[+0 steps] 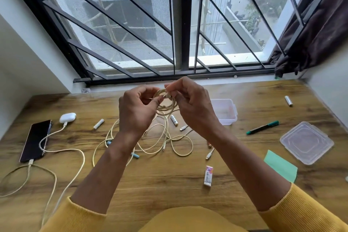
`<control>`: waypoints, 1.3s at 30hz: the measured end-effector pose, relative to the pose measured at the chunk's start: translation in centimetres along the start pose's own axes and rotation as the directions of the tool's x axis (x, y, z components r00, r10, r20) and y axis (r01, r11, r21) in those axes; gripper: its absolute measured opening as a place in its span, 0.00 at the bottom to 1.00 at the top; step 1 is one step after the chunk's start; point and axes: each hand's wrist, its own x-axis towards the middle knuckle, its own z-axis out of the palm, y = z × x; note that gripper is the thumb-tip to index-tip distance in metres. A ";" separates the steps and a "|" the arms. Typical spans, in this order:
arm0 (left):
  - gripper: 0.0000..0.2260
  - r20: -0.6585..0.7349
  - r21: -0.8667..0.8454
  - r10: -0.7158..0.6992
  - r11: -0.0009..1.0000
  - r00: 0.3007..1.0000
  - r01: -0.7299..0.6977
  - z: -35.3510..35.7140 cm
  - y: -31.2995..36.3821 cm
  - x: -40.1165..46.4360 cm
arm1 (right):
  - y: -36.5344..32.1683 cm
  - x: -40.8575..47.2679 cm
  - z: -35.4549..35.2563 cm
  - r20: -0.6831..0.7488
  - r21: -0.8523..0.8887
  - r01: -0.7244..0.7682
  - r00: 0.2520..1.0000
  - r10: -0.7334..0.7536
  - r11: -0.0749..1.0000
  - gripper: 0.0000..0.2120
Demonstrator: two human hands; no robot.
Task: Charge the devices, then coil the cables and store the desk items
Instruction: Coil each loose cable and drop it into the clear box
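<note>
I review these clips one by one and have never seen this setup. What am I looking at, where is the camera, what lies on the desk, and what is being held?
There is no machine here: a person in yellow sleeves works with bare hands, filmed by a camera on their head looking down at a wooden desk by a barred window. The left hand and right hand together hold a small coil of cream cable above the desk. At the left, a black phone and a white earbud case each have a cable plugged in. Loose cream cables, batteries, a green marker, a clear plastic box and its separate lid lie around.
</note>
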 end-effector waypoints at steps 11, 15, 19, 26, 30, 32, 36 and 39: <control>0.05 -0.119 0.126 0.108 0.988 0.987 -0.093 0.3 1.3 -1.4 | -0.6 0.6 -0.2 -0.034 -0.091 -0.001 0.999 -0.003 0.996 0.07; 0.04 -0.105 0.112 0.101 0.990 0.989 -0.090 0.1 1.4 -1.4 | -0.7 0.7 -0.3 -0.055 -0.158 0.005 0.998 -0.014 0.987 0.11; 0.04 -0.055 0.090 0.077 0.993 0.996 -0.072 0.0 1.2 -1.3 | -0.2 0.6 0.0 -0.074 -0.251 0.057 0.994 -0.078 0.966 0.11; 0.09 0.129 -0.083 0.027 0.996 0.991 -0.016 0.1 0.8 -1.2 | 0.0 0.6 -1.0 0.069 0.383 -0.276 0.960 0.271 0.881 0.12; 0.15 0.174 -0.140 0.029 0.990 0.984 -0.004 0.5 1.2 -1.4 | -0.2 0.6 -1.4 0.168 0.539 -0.342 0.939 0.300 0.770 0.12; 0.13 0.110 -0.118 0.064 0.992 0.992 -0.051 0.7 1.2 -1.3 | -0.3 0.4 -1.4 0.224 0.604 -0.367 0.930 0.291 0.707 0.11; 0.10 -0.054 -0.104 0.066 0.992 0.996 -0.071 1.0 1.3 -0.9 | -0.1 -0.2 -1.4 0.421 0.682 -0.483 0.873 0.245 0.549 0.18; 0.11 -0.113 -0.112 0.040 0.992 0.993 -0.052 1.2 1.6 -1.1 | 0.2 -0.5 -1.0 0.474 0.691 -0.507 0.856 0.207 0.516 0.24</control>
